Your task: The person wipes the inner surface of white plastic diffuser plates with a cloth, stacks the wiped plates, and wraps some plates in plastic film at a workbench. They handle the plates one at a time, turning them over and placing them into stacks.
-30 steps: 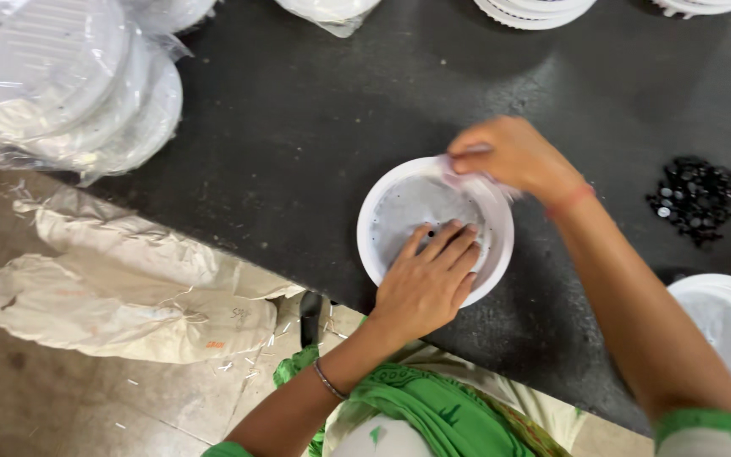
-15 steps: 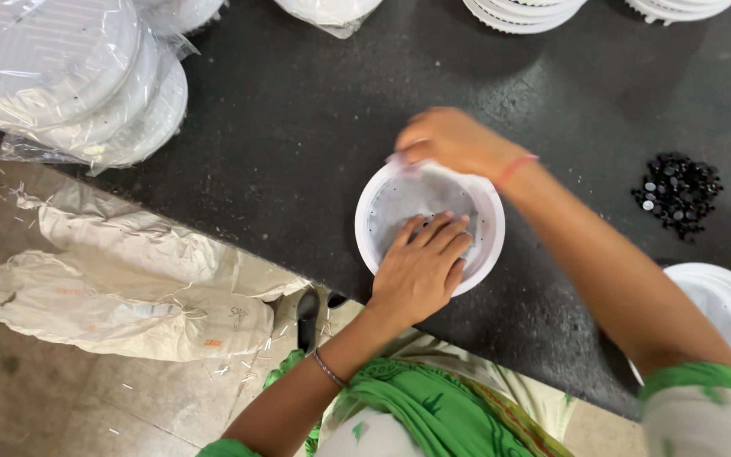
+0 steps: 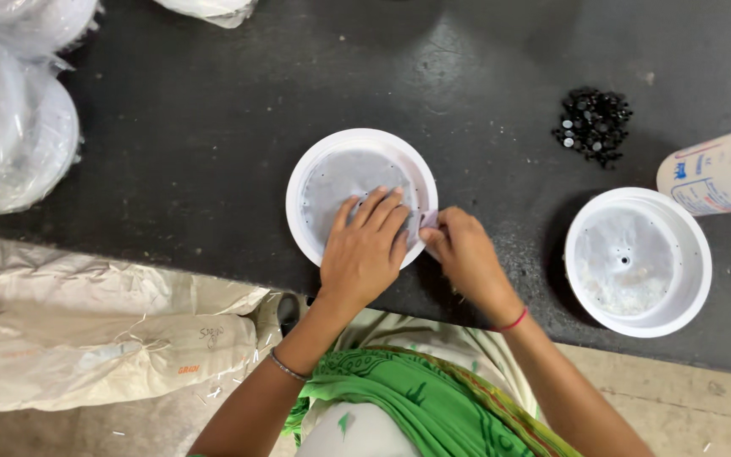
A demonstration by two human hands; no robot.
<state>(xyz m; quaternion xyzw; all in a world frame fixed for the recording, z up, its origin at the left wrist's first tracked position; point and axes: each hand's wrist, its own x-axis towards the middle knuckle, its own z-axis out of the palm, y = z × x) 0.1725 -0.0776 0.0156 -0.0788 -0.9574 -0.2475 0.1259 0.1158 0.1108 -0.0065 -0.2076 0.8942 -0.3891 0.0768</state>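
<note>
- Fingers of the left hand [image 3: 364, 254] lie spread and flat on the grey film disc [image 3: 350, 188] inside the round white plastic dish [image 3: 361, 196], apparently pinning it down.
- Right hand [image 3: 465, 254] fingers pinch the film's edge at the dish rim, perhaps peeling; the view is unclear.
- Dish sits near the dark tabletop [image 3: 213, 127] front edge.
- Second white dish [image 3: 638, 262] and black bead pile [image 3: 596, 123] lie toward the right edge.
</note>
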